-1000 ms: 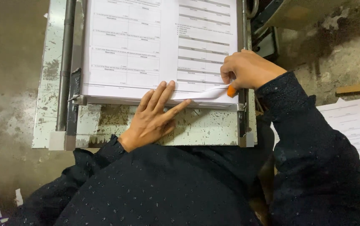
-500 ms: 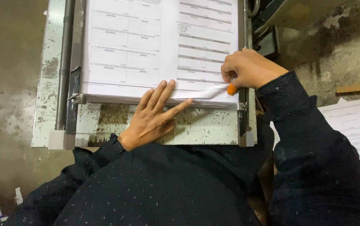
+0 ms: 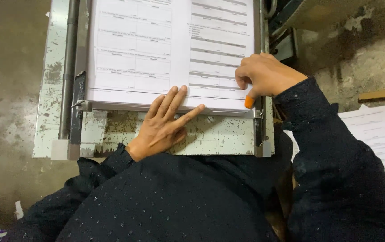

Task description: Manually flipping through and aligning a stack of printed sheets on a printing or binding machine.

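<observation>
Paper stack point(image 3: 170, 49) lies on the worn white tabletop point(image 3: 219, 134), near edge toward me. My left hand point(image 3: 163, 123) rests flat, fingers spread, tips on that edge. Further right, my right hand point(image 3: 264, 76), curled, presses the stack's corner; orange fingertip point(image 3: 249, 102) shows.

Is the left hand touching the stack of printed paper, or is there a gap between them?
Touching. The head view shows the left hand lying flat on the worn metal table, its fingertips resting over the near edge of the paper stack, with no gap visible.
</observation>
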